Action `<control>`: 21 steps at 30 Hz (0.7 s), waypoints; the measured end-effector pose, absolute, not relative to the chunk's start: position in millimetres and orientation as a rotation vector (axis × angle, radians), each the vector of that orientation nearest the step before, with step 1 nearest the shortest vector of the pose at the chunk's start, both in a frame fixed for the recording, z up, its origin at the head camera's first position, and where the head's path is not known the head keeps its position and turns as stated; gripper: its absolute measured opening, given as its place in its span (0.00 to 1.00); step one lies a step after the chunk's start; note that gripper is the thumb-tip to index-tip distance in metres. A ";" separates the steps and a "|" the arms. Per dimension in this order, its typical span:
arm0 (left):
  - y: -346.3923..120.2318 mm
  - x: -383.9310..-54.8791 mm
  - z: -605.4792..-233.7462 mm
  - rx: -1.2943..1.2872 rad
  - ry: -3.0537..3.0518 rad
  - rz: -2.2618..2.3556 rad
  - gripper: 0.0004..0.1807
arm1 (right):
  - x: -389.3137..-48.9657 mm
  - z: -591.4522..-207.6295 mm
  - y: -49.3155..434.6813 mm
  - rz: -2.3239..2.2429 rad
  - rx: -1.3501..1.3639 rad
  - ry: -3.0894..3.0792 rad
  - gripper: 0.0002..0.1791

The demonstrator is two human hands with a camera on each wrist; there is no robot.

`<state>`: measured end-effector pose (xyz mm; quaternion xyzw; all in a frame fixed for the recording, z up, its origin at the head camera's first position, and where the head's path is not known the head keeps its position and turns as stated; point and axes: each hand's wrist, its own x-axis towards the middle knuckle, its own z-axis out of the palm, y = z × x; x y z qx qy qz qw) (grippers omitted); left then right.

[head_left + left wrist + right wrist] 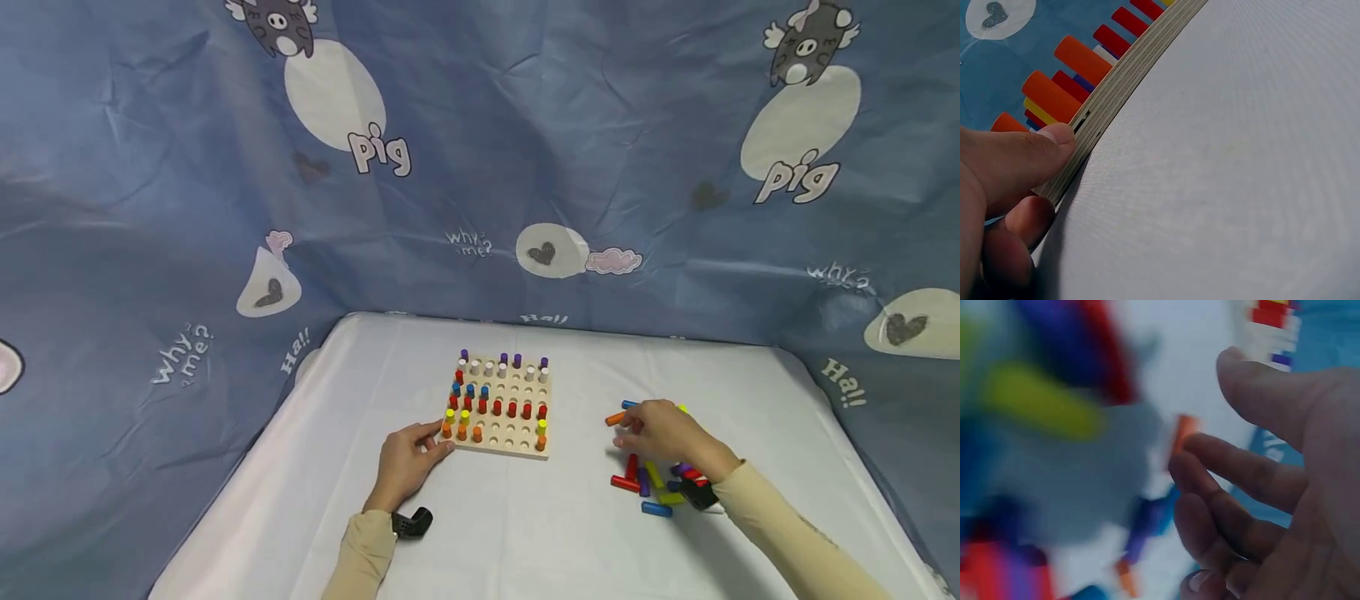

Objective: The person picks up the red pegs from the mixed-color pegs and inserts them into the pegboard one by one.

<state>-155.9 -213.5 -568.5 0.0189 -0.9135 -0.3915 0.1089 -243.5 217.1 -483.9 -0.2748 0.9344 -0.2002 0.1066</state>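
A square wooden pegboard (510, 447) lies on the cloth, with rows of purple, white, red, blue, yellow and orange pegs upright in its holes. My left hand (405, 462) grips its near left corner; in the left wrist view the thumb (1050, 140) presses the board's edge and the other fingers curl beside the corner. My right hand (663, 429) is over the loose pegs to the right, thumb spread from loosely bent fingers, holding nothing. An orange peg (615, 418) lies just beyond its fingertips, near a blue peg (630, 404).
Loose red (625, 483), yellow (655, 475) and blue pegs (656, 509) lie scattered below the right hand, some hidden by the wrist. White cloth (525, 533) covers the table. A blue printed curtain (480, 167) stands behind and at the sides.
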 end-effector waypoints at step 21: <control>-211.8 -154.3 -569.4 0.098 -2.686 -1.168 0.25 | -202.8 -528.5 224.7 -0.663 -0.659 2.969 0.15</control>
